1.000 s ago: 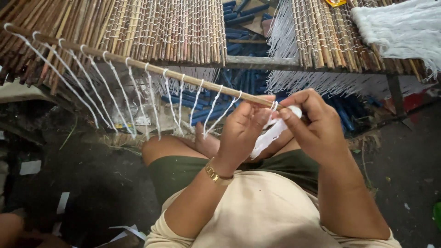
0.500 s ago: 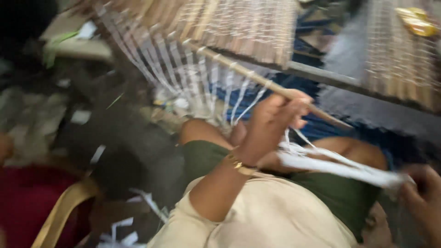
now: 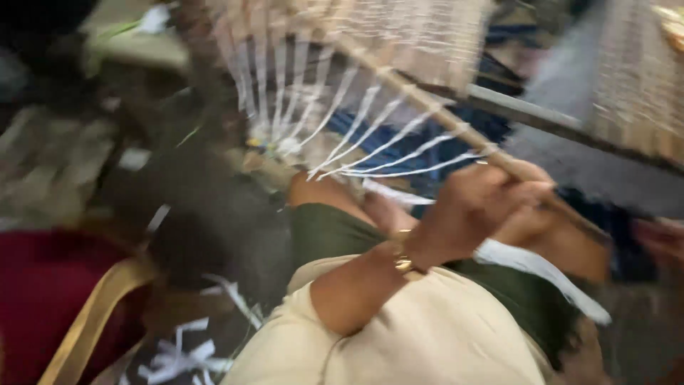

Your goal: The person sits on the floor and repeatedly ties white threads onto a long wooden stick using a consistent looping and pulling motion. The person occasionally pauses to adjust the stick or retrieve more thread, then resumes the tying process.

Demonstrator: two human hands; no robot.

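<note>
Matting (image 3: 427, 32) of thin reeds bound with white cord hangs across the top of the view on a dark frame bar (image 3: 541, 117), all heavily blurred. From its lower edge 1 loose reed (image 3: 399, 82) slants down to the right towards the person's lap, and about 8 white cords (image 3: 370, 139) fan from that reed down to the left. A flat white strip (image 3: 545, 269) runs from under the left hand (image 3: 477, 207) out to the lower right.

The left hand, a gold bracelet (image 3: 403, 261) at its wrist, is curled tightly around the lower end of the reed. The right hand (image 3: 659, 239) sits at the right edge of the view near the strip's far end; blur hides whether it is closed or has hold of anything.

The step in hand looks like tying this reed into the mat, with the strip drawn out taut. Any next move calls for keeping the reed steady and the strip in tension so that the cords do not slacken.
</note>
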